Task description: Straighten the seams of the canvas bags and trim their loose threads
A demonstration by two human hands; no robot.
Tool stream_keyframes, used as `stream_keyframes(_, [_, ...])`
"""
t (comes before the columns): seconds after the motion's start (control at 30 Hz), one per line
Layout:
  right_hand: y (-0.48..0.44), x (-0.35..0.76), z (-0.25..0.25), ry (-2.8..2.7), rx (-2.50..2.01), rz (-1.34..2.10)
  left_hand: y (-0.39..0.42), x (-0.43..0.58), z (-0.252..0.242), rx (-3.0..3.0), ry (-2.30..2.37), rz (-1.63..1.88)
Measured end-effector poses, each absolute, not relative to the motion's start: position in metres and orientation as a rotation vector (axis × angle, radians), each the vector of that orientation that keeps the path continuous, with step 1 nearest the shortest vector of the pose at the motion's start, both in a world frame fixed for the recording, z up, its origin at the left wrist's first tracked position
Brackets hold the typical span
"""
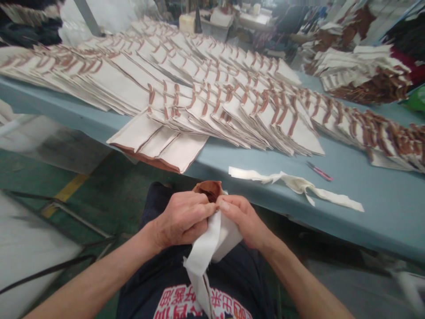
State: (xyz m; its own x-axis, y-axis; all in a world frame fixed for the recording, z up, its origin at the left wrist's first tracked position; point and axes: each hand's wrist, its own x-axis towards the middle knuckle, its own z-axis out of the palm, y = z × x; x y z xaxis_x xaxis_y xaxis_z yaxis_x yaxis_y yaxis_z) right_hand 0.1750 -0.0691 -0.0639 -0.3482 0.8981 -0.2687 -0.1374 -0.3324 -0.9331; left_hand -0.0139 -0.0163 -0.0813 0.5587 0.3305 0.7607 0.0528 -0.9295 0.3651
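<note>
Over my lap, both hands grip a small cream fabric piece (pixel 229 239) with a brown lining showing at its top opening. My left hand (pixel 186 217) pinches its edge from the left, fingers curled. From the other side my right hand (pixel 244 219) closes on the same edge, its thumb close to the left fingertips. A white fabric strip (pixel 207 248) hangs down from between the hands towards my dark printed shirt (pixel 166 283). What lies right under the fingertips is hidden.
A blue-covered table (pixel 219 164) carries rows of overlapping cream pieces with brown edges (pixel 232 106). Near its front edge lie a loose white strip (pixel 299 184) and pink-handled snips (pixel 319 171). A brown-and-cream stack (pixel 361 75) stands back right. Metal legs (pixel 83 226) are at lower left.
</note>
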Motion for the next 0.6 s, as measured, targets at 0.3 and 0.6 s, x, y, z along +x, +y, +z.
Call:
stream_keyframes(0.3, [-0.071,0.170,-0.060,-1.078,-1.078,1.771,-0.028,-0.002,-0.080,2.284,0.456,1.456])
stream_keyframes(0.6, [-0.075,0.182,-0.036,-1.478,-1.100,1.535,-0.038,-0.019,-0.040,2.391,0.646,1.283])
